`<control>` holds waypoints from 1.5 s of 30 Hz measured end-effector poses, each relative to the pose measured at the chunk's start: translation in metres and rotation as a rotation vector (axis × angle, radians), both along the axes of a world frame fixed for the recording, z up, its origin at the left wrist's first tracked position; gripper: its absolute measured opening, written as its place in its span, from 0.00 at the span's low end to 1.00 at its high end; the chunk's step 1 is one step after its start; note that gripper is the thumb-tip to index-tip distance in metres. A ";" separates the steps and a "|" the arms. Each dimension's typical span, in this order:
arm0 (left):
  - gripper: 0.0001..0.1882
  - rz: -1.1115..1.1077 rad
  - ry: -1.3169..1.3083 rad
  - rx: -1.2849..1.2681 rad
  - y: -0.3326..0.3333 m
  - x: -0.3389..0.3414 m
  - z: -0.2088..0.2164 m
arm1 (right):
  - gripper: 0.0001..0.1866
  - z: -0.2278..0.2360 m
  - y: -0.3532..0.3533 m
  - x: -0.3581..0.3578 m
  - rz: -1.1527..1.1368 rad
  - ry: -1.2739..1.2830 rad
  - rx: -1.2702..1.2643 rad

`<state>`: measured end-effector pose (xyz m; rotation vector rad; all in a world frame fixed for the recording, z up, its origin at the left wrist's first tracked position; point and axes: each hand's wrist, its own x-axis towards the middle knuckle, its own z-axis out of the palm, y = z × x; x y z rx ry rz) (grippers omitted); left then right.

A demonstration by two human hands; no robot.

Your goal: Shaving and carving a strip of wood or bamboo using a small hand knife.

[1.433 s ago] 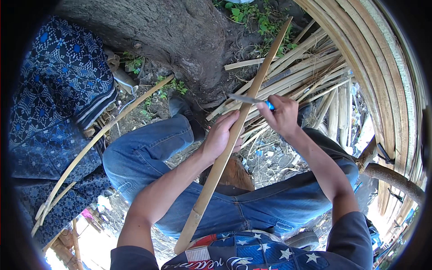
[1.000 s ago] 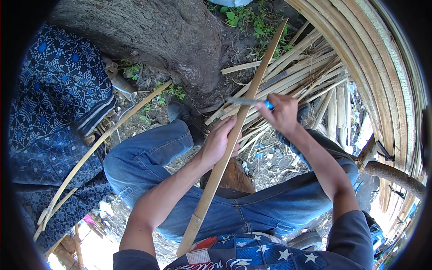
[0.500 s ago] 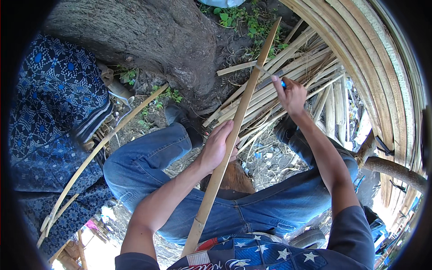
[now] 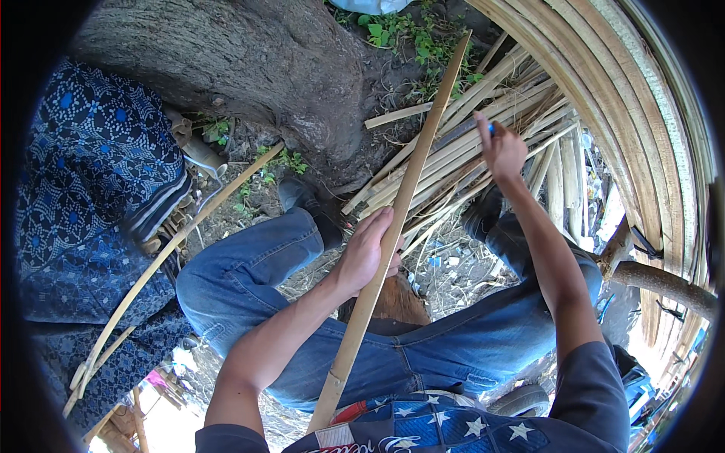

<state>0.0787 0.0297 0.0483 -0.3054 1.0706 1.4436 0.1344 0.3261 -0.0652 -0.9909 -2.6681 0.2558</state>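
Note:
A long bamboo strip [image 4: 408,181] slants from my waist up to a narrow tip at the top, beyond my feet. Around its middle my left hand [image 4: 366,253] is closed, with the thumb along the side. My right hand [image 4: 504,153] grips a knife by its blue handle [image 4: 492,129], thumb stretched along it. It is right of the strip and apart from it. The blade is hard to make out against the pile of split bamboo behind. Below my left hand, a wooden block [image 4: 394,300] stands between my legs.
Split bamboo pieces [image 4: 453,162] lie heaped ahead on the right. Long bent strips [image 4: 604,83] curve along the right edge, near a branch [image 4: 664,289]. A tree trunk [image 4: 226,68] rises ahead left. Patterned blue cloth [image 4: 94,166] and another bamboo strip [image 4: 162,260] are on the left.
My right hand has moved right with the knife, off the bamboo strip that the blade met before. The strip and my left hand have hardly shifted.

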 end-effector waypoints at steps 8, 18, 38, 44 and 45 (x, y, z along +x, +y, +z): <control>0.15 0.080 0.037 0.068 0.003 -0.014 -0.003 | 0.39 0.026 -0.024 -0.008 -0.253 0.188 -0.286; 0.14 0.070 0.581 -0.012 0.008 -0.020 -0.036 | 0.27 0.083 -0.154 0.027 0.763 0.421 -0.481; 0.14 0.142 0.114 0.033 0.025 -0.018 -0.018 | 0.29 0.095 -0.168 0.043 0.868 0.319 -0.151; 0.14 0.185 0.537 0.102 0.023 -0.012 -0.043 | 0.28 0.073 -0.132 0.027 0.732 0.338 -0.107; 0.14 0.158 -0.067 0.211 0.019 -0.017 -0.023 | 0.28 0.071 -0.130 0.025 0.708 0.374 -0.154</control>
